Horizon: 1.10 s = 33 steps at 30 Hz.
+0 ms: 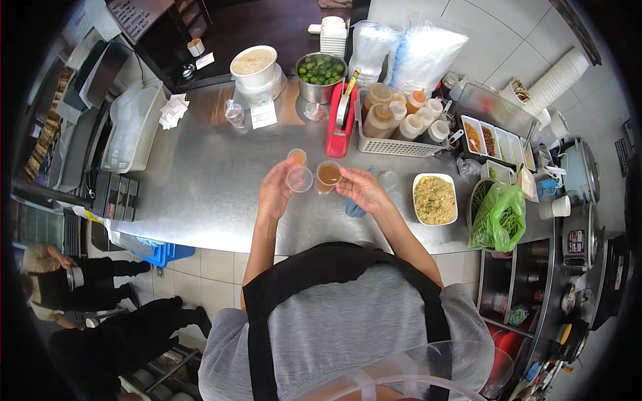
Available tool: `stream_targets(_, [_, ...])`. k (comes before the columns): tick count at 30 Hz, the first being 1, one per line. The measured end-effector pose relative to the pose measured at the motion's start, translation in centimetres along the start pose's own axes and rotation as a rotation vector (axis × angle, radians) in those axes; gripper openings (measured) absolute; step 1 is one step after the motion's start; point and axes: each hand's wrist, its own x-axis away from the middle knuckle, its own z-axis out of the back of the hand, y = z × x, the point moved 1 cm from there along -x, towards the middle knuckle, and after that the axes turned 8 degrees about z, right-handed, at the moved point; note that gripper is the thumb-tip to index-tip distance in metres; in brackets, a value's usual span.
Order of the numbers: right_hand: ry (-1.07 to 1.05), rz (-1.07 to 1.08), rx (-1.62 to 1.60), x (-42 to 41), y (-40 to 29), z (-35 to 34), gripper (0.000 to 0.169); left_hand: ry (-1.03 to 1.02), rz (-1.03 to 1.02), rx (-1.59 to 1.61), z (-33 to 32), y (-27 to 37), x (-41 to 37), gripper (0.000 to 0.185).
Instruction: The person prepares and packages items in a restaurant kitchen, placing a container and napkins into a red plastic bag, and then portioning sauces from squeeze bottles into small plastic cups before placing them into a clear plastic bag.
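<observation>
Over the steel counter, my right hand grips a small clear plastic sauce cup with brown liquid inside. The fingers of my left hand hold a round clear lid, which meets the cup's rim at one side. Whether the two are hinged together is hard to tell. Just beyond my left fingertips is another sauce cup with orange-brown contents. One more sauce cup shows partly beneath the cup in my right hand. A blue cloth and clear plastic cups or lids lie by my right wrist.
A white bowl of fried rice and a green bag of vegetables stand right. Behind are a red tape dispenser, a basket of sauce bottles and a pot of green citrus fruits. Other people stand lower left.
</observation>
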Motion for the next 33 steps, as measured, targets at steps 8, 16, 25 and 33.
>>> stream_targets(8, [0.040, 0.079, 0.223, 0.4, 1.6, -1.0, 0.025, 0.061, 0.195, -0.233, -1.9, -3.0, 1.0, 0.046])
stream_targets(16, [-0.016, 0.052, 0.392, 0.5, 1.6, -2.8, 0.037, 0.232, -0.032, -0.580, -2.3, -2.6, 0.5, 0.041])
stream_targets(25, [-0.087, 0.134, 0.613, -0.8, 3.6, -2.5, 0.030, 0.249, -0.112, -0.754, -1.8, -3.7, 0.5, 0.038])
stream_targets(33, [-0.075, 0.160, 0.671, -1.2, 5.2, -2.4, 0.025, 0.361, -0.212, -0.911, -1.3, -4.4, 0.6, 0.039])
